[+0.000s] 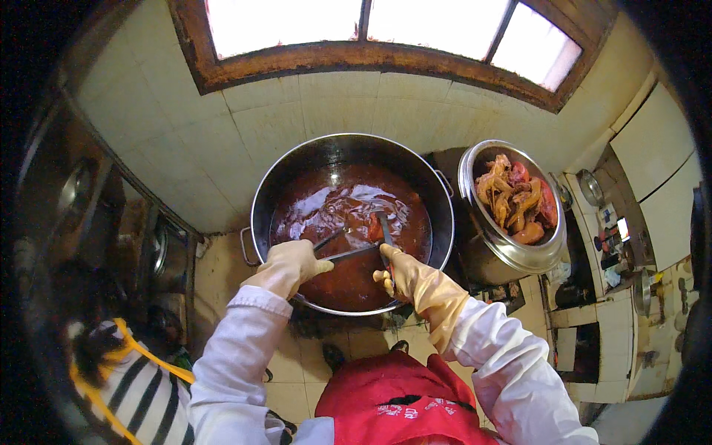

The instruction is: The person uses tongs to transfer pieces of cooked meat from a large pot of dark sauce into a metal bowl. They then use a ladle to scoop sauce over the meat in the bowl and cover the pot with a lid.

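A large metal stockpot (351, 311) with dark reddish-brown broth (339, 278) is in front of me. Over its left front rim, my left hand (291, 266), in a pale rubber glove, grips the end of a metal utensil (350, 254); its far part is hard to make out. My right hand (394, 267), in a yellowish rubber glove, is closed on a second metal utensil (385, 229) that reaches down to the broth. A reddish piece of food (375, 227) shows beside that utensil at the surface. Where the utensils cross or join, I cannot tell.
Right of the pot stands a metal container (500, 253) heaped with browned meat pieces (514, 200). A tiled wall (267, 117) and a wood-framed window (334, 58) rise behind. At the lower left is another person (139, 389) in striped clothing. Tiled counters (609, 339) with kitchenware line the right.
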{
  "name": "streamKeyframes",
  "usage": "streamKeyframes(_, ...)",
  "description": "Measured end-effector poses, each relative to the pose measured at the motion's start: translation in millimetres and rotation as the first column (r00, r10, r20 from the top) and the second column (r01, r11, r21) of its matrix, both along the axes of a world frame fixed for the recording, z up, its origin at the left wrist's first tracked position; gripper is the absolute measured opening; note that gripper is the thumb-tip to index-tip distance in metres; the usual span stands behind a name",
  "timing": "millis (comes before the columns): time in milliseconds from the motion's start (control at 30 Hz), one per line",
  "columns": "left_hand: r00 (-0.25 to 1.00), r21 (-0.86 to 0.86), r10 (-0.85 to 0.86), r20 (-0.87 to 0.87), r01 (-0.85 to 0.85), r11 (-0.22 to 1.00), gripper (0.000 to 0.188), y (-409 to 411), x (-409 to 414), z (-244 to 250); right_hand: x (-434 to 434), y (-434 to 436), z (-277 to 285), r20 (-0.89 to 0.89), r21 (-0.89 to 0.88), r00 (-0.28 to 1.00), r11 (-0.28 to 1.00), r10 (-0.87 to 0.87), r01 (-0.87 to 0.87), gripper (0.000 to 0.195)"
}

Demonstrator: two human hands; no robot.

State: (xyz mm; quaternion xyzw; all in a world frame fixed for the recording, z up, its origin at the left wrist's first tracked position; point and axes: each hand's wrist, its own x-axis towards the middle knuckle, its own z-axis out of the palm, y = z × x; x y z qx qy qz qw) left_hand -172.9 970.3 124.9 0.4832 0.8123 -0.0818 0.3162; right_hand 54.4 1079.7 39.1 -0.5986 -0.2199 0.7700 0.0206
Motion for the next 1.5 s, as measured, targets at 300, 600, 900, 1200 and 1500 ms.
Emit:
streamKeyframes(300, 0.999, 0.063, -0.055, -0.003, 0.055, 0.997, 0.061, 13.0, 2.9, -11.8, -2.8, 10.7, -16.0, -0.015, 0.075, 1.000, 0.997, -0.012, 0.013, 0.043)
streamKeyframes(600, 1.000, 0.112, -0.005, -0.030, 0.009, 0.994, 0.067, -2.2, 4.6, 23.2, 14.2, -2.5, 23.1, 0.005, 0.189, 0.996, 0.978, 0.094, -0.093, 0.069)
streamKeyframes(900, 0.994, 0.038, 0.031, -0.101, -0.027, 0.999, 0.061, -15.2, -9.2, 38.6, 13.5, 4.5, 21.5, 0.027, 0.135, 0.997, 0.989, 0.066, -0.069, 0.068)
streamKeyframes(1200, 0.960, 0.071, -0.158, -0.230, 0.178, 0.981, 0.052, 31.6, 10.7, -19.9, 3.8, -9.0, 25.1, 0.143, 0.230, 0.963, 0.939, 0.229, -0.258, 0.050)
streamKeyframes(1500, 0.942, 0.020, -0.249, -0.226, 0.260, 0.965, 0.049, 50.6, -2.8, -41.0, 30.4, 24.1, 30.1, -0.022, 0.033, 0.980, 0.980, 0.197, -0.196, 0.052)
